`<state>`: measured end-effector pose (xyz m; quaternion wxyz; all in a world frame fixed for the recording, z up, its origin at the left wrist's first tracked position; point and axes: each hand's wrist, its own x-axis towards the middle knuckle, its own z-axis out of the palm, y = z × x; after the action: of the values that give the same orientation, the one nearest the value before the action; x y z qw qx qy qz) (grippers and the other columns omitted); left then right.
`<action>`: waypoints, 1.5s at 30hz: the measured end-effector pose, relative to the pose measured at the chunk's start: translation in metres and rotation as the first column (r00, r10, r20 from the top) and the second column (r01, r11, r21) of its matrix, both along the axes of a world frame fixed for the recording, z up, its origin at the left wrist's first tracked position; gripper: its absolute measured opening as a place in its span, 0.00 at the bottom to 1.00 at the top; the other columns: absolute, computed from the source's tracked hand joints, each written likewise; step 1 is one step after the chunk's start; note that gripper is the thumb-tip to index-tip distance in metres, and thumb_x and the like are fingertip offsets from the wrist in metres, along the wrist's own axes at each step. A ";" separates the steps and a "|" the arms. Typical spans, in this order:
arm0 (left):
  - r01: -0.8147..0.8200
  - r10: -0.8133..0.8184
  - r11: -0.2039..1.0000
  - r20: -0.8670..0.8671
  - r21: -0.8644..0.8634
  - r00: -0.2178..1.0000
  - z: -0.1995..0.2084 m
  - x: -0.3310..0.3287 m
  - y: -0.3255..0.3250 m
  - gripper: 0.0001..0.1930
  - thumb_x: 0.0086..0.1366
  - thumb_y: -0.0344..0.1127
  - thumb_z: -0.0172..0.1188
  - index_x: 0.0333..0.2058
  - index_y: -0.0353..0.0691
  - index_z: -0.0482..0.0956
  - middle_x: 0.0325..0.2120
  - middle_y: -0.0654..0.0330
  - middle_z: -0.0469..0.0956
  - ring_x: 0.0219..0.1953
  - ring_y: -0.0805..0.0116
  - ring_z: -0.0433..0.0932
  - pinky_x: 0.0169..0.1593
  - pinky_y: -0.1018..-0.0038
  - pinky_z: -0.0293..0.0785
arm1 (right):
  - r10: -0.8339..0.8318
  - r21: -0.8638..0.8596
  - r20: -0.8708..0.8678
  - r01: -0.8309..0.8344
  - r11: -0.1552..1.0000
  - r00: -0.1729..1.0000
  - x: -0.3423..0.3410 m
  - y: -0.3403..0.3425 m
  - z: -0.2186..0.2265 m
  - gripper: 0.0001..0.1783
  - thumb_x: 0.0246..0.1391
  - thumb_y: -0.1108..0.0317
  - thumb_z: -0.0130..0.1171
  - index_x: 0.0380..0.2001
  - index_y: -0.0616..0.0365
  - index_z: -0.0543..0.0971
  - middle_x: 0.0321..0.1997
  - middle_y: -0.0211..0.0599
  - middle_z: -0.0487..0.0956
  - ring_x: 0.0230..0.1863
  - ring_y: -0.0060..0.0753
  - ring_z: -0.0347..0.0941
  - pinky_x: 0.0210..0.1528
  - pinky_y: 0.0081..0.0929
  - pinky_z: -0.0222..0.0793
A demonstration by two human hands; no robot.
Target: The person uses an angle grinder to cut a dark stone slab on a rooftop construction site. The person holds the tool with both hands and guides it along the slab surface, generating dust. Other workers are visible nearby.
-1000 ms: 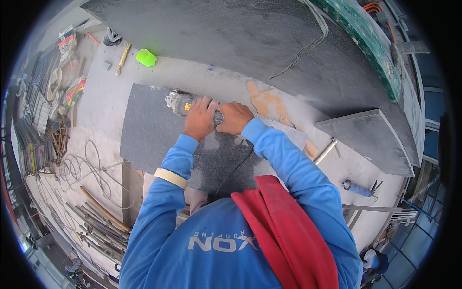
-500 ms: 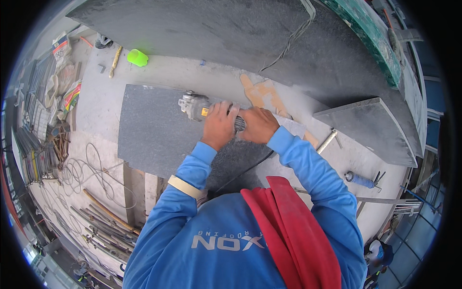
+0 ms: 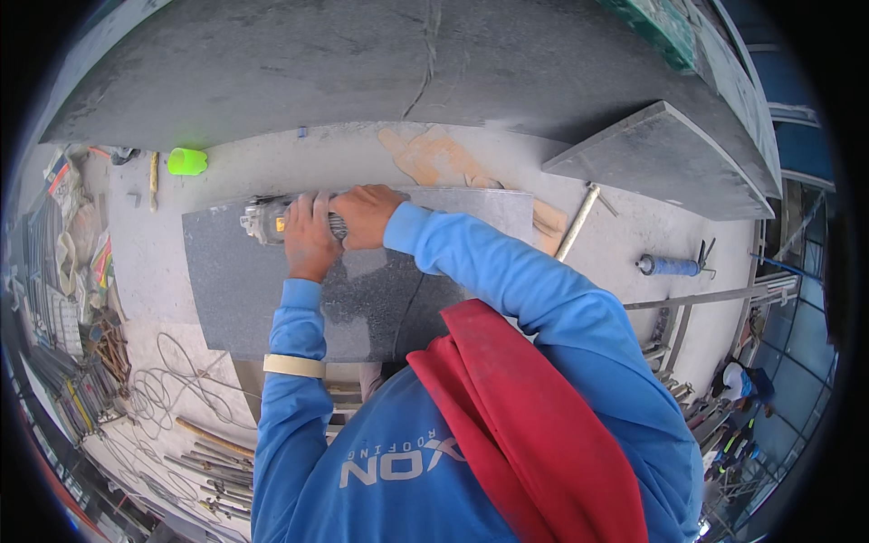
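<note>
Holding the grinder [image 3: 263, 221] by the slab's [image 3: 240, 290] far edge, the left grip [image 3: 312, 239] is closed around its body, the right grip [image 3: 365, 217] around its rear.

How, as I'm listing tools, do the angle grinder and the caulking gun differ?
The angle grinder is gripped in the left hand and right hand, while the caulking gun lies untouched. The angle grinder looks grey and blocky; the caulking gun is mostly blue and slim. The angle grinder is over the dark grey slab, whereas the caulking gun rests on the pale surface to its right. Both are handheld tools.
</note>
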<state>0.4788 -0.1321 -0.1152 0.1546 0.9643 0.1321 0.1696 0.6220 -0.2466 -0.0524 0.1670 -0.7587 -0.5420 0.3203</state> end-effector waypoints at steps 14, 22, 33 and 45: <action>0.040 -0.035 0.998 0.079 -0.056 0.996 0.025 0.038 -0.090 0.36 0.45 0.33 0.76 0.56 0.40 0.74 0.49 0.50 0.76 0.51 0.45 0.76 0.56 0.52 0.71 | 0.012 -0.124 0.063 -0.004 0.992 0.998 0.035 -0.088 0.044 0.25 0.42 0.64 0.74 0.46 0.58 0.84 0.40 0.51 0.87 0.46 0.55 0.86 0.51 0.48 0.81; 0.047 -0.041 0.995 0.069 -0.086 0.997 0.026 0.029 -0.072 0.38 0.41 0.31 0.77 0.56 0.40 0.74 0.49 0.50 0.75 0.51 0.45 0.76 0.55 0.53 0.72 | -0.010 -0.151 0.039 0.016 0.988 0.999 0.029 -0.069 0.044 0.27 0.43 0.64 0.74 0.49 0.59 0.84 0.41 0.53 0.87 0.49 0.58 0.84 0.52 0.50 0.80; 0.000 0.000 1.000 0.009 -0.011 1.000 0.005 0.005 -0.014 0.36 0.46 0.32 0.75 0.56 0.40 0.75 0.50 0.50 0.75 0.53 0.45 0.76 0.58 0.52 0.71 | 0.010 -0.088 -0.019 -0.011 0.996 1.000 0.009 -0.013 0.014 0.24 0.44 0.64 0.74 0.47 0.59 0.84 0.41 0.54 0.87 0.48 0.58 0.85 0.52 0.50 0.81; 0.019 -0.019 1.000 0.041 0.005 0.999 0.010 0.019 -0.052 0.41 0.45 0.38 0.80 0.58 0.37 0.72 0.52 0.47 0.76 0.53 0.42 0.76 0.57 0.51 0.71 | 0.010 -0.031 0.065 -0.008 0.999 0.998 0.017 -0.055 0.017 0.23 0.38 0.67 0.75 0.42 0.60 0.86 0.39 0.50 0.88 0.46 0.52 0.87 0.50 0.44 0.83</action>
<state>0.4980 -0.1841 -0.1053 0.1566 0.9622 0.1193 0.1880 0.6390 -0.3012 -0.0357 0.1361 -0.7688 -0.5455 0.3046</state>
